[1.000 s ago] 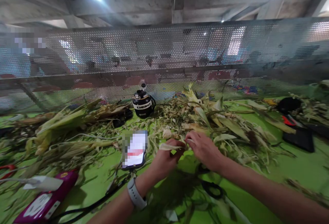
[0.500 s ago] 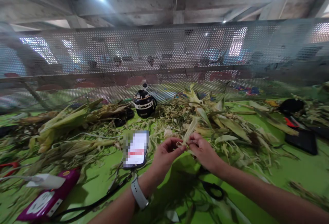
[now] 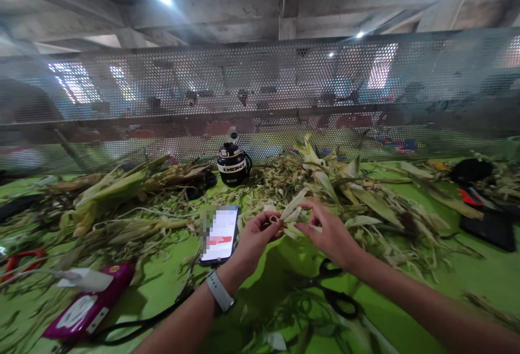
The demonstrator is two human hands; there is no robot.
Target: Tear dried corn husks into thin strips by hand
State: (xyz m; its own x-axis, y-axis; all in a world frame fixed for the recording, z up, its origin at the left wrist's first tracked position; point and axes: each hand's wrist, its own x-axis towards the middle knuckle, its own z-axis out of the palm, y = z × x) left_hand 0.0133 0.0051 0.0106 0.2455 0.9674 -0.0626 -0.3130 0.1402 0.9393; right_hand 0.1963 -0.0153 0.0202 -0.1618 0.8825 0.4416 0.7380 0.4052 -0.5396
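Note:
My left hand [image 3: 257, 236] pinches a pale, folded strip of corn husk [image 3: 294, 206] between thumb and fingertips; a small loop of it curls at the thumb. Close by on the right, my right hand [image 3: 330, 235] has its fingers curled at the husk's other side, with thumb and index at its edge. Exactly where those fingertips grip is hard to make out. Below the hands, black-handled scissors [image 3: 341, 302] lie on the green table [image 3: 382, 289] among thin green scraps.
A lit phone [image 3: 219, 237] lies left of my hands. Behind it stands a black bottle [image 3: 233, 167]. Husk heaps [image 3: 325, 175] spread at the back, with more husks [image 3: 117, 186] on the left. A purple power bank [image 3: 91, 302] sits front left, a dark phone-like slab [image 3: 489, 229] at right.
My right hand has drawn slightly away from my left, and the husk leans further right. More of the scissors shows. The whole view has shifted a little.

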